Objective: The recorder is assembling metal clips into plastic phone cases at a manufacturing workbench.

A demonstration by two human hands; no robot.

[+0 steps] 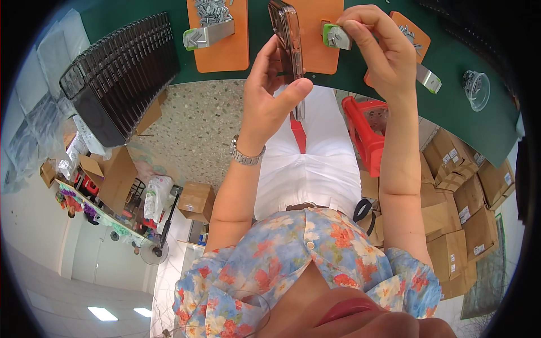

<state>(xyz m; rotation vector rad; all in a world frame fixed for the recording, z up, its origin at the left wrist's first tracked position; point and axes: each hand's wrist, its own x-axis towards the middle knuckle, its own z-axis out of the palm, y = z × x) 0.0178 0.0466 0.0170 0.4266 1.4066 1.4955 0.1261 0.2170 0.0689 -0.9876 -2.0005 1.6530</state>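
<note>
My left hand (270, 93) grips a clear, dark-edged phone case (292, 48) on edge, the thumb along its near side. Thumb and fingertips of my right hand (389, 56) are pinched together at a small metal holder with a green rim (329, 36), which has small silver metal pieces (338, 37) in it. Whatever is between those fingertips is too small to make out. The holder sits on an orange board (315, 62) on the green table. A long row of similar dark phone cases (121, 73) stands upright at the left.
Left of the phone case, another orange board (225, 56) bears a metal holder (213, 34) and a heap of silver pieces (211, 10). At the right are a third orange board (420, 35) and a clear plastic cup (477, 90). A red stool (369, 135) and cardboard boxes (462, 214) stand below.
</note>
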